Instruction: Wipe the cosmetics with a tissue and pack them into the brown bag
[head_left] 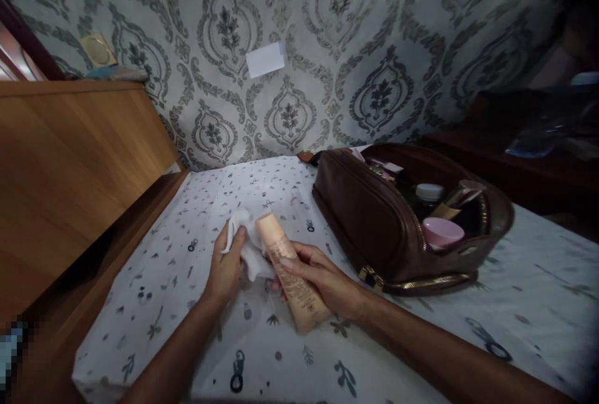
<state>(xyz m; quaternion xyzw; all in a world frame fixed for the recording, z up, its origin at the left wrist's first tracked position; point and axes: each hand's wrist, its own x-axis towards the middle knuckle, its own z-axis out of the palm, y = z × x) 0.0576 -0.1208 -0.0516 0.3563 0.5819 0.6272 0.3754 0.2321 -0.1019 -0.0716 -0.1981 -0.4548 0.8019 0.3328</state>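
Observation:
A beige cosmetic tube (292, 279) with printed text lies tilted in my right hand (327, 276), its cap end pointing up and to the left. My fingers and thumb wrap round its middle. In my left hand (227, 260) is a crumpled white cloth or wipe (250, 248), pinched under the thumb. The white piece hangs close beside the tube; whether the two touch is hard to tell. To the right of both hands stands a brown toiletry bag (362, 213), unzipped, with a pink cup-like item (442, 231), a white-capped bottle (428, 193) and brushes (452, 203) inside.
A patterned white sheet (238, 369) covers the surface under my hands. At the left rises a wooden panel (79, 185). Patterned wallpaper behind carries a white rectangular plate (265, 59). Dark furniture with a clear plastic item (538, 138) is at the right.

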